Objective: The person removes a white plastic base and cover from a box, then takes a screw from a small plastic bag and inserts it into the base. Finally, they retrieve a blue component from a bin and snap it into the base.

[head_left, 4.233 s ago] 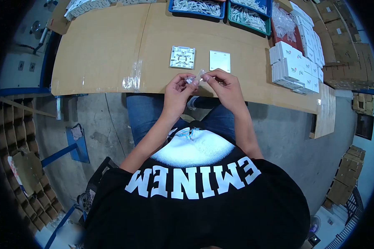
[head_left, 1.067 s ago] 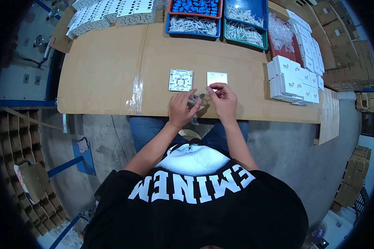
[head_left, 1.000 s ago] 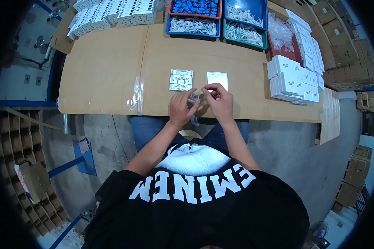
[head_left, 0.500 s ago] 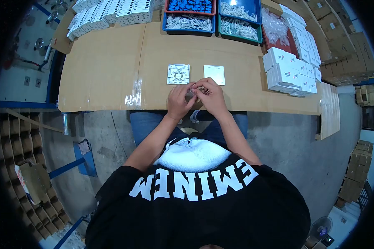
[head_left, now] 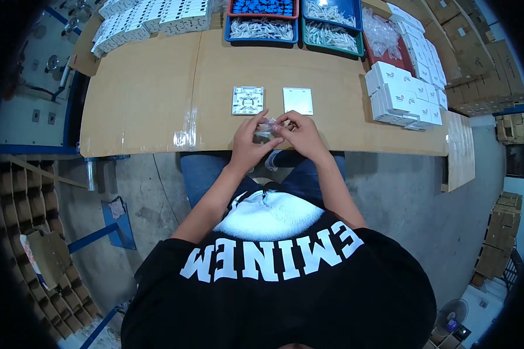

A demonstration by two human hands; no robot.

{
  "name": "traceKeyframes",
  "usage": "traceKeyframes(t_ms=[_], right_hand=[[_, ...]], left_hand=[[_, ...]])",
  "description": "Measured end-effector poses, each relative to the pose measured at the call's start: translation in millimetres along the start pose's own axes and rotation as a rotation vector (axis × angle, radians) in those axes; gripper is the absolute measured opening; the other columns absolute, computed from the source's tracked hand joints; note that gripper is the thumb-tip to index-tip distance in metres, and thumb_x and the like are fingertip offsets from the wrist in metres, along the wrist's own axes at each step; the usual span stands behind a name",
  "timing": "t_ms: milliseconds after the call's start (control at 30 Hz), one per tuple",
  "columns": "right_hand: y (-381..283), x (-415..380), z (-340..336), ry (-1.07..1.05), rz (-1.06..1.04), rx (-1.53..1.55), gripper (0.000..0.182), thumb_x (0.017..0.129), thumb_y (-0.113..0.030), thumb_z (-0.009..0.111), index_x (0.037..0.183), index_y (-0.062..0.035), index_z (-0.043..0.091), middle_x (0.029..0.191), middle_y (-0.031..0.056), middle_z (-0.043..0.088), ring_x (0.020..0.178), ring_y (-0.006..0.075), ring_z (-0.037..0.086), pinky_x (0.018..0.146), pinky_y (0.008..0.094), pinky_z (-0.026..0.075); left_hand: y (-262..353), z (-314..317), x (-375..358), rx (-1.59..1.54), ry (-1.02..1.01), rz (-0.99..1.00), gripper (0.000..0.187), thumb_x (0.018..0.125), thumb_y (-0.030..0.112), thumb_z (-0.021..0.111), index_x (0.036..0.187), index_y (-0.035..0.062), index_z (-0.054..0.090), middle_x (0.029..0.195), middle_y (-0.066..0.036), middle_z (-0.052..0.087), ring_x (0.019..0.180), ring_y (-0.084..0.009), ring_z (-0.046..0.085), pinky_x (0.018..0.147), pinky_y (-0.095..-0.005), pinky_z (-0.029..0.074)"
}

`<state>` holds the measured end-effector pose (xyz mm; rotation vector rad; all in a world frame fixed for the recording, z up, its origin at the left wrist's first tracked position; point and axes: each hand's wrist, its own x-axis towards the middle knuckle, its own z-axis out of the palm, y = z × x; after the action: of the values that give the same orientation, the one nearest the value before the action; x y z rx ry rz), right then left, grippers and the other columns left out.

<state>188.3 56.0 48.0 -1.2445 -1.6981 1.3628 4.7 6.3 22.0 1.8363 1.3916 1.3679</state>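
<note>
Near the table's front edge, my left hand and my right hand hold a small clear plastic bag between them. The fingers of both hands are closed on it; its contents are too small to make out. Just beyond my left hand lies a white square frame with moulded parts. A plain white square plate lies to its right, beyond my right hand. Neither square piece is touched by a hand.
Stacked white boxes stand at the back left and at the right. Along the back edge are a tray of blue parts, trays of white parts and a red tray with plastic bags. Cardboard covers the table.
My hands have moved slightly apart, and more of the clear bag shows between them. The view has shifted a little.
</note>
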Motion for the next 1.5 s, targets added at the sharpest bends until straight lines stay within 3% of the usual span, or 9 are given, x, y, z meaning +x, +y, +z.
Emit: traceKeyframes(t_ms=[67, 133, 233, 433, 667, 733, 933, 1000, 1500], right_hand=[[-2, -2, -5, -0.019, 0.005, 0.026, 0.018, 0.09, -0.012, 0.078, 0.1, 0.0001, 0.07, 0.085, 0.0058, 0.068, 0.07, 0.0094, 0.062, 0.063, 0.0273, 0.05], [0, -4, -7, -0.043, 0.008, 0.052, 0.017, 0.09, -0.011, 0.078, 0.1, 0.0, 0.07, 0.084, 0.0048, 0.068, 0.07, 0.0082, 0.061, 0.062, 0.0265, 0.049], [-7, -7, -10, -0.078, 0.012, 0.072, 0.018, 0.088, -0.012, 0.08, 0.098, -0.0008, 0.07, 0.08, 0.0042, 0.067, 0.067, 0.0081, 0.058, 0.06, 0.0267, 0.046], [-46, -18, -20, -0.124, -0.074, -0.328, 0.018, 0.084, -0.013, 0.082, 0.094, -0.0029, 0.072, 0.072, 0.0038, 0.063, 0.063, 0.0088, 0.053, 0.057, 0.0282, 0.042], [-47, -22, -16, -0.094, -0.035, 0.048, 0.012, 0.091, -0.008, 0.076, 0.099, -0.0004, 0.072, 0.078, -0.001, 0.067, 0.067, 0.0034, 0.052, 0.06, 0.0232, 0.044], [-52, -25, -15, -0.092, -0.044, 0.104, 0.013, 0.092, -0.006, 0.075, 0.103, -0.0002, 0.072, 0.082, -0.0018, 0.068, 0.069, 0.002, 0.053, 0.061, 0.0215, 0.044], [-58, -29, 13, 0.147, -0.12, 0.377, 0.024, 0.094, -0.004, 0.074, 0.117, 0.0, 0.068, 0.09, -0.0004, 0.069, 0.073, 0.0013, 0.057, 0.061, 0.018, 0.044], [-69, -33, 17, 0.185, 0.064, 0.466, 0.018, 0.096, -0.007, 0.073, 0.112, 0.0003, 0.069, 0.089, -0.0004, 0.069, 0.073, 0.002, 0.058, 0.059, 0.0191, 0.045], [-51, -30, 24, 0.16, -0.041, 0.441, 0.011, 0.1, -0.008, 0.068, 0.109, -0.0009, 0.067, 0.09, -0.002, 0.067, 0.072, 0.0013, 0.057, 0.056, 0.0187, 0.043]], left_hand=[[9, 0, -2, -0.126, 0.03, -0.083, 0.051, 0.091, 0.016, 0.076, 0.139, 0.0062, 0.061, 0.104, -0.011, 0.071, 0.093, -0.0218, 0.067, 0.081, -0.0357, 0.054], [13, 0, -4, -0.498, 0.024, -0.422, 0.039, 0.097, 0.016, 0.073, 0.133, 0.004, 0.063, 0.104, -0.007, 0.071, 0.093, -0.0128, 0.066, 0.081, -0.0288, 0.053], [5, 2, -6, -0.541, -0.034, -0.592, 0.029, 0.1, 0.011, 0.069, 0.127, 0.001, 0.064, 0.101, -0.003, 0.07, 0.092, -0.0085, 0.063, 0.079, -0.0237, 0.05], [4, 1, -7, -0.65, -0.045, -0.537, 0.018, 0.099, 0.008, 0.071, 0.113, -0.0009, 0.065, 0.102, -0.004, 0.069, 0.093, -0.0094, 0.065, 0.082, -0.0235, 0.052], [30, -15, 1, -0.764, 0.103, -0.595, 0.017, 0.098, 0.009, 0.072, 0.11, -0.0027, 0.068, 0.1, -0.005, 0.071, 0.092, -0.0101, 0.066, 0.085, -0.025, 0.054], [32, -22, -1, -0.745, -0.043, -0.617, 0.019, 0.098, 0.01, 0.073, 0.111, -0.0029, 0.07, 0.102, -0.006, 0.073, 0.094, -0.0097, 0.067, 0.086, -0.0248, 0.054], [50, -22, 2, -0.743, 0.136, -0.54, 0.018, 0.099, 0.01, 0.072, 0.113, -0.001, 0.071, 0.105, -0.005, 0.072, 0.095, -0.0104, 0.066, 0.087, -0.0252, 0.053], [53, -25, 6, -0.74, 0.166, -0.515, 0.017, 0.099, 0.008, 0.072, 0.113, -0.0017, 0.071, 0.104, -0.006, 0.073, 0.095, -0.0105, 0.067, 0.087, -0.0252, 0.054], [53, -27, 1, -0.736, 0.159, -0.551, 0.019, 0.098, 0.007, 0.072, 0.113, -0.0037, 0.071, 0.104, -0.009, 0.074, 0.098, -0.0129, 0.07, 0.09, -0.0262, 0.056]])
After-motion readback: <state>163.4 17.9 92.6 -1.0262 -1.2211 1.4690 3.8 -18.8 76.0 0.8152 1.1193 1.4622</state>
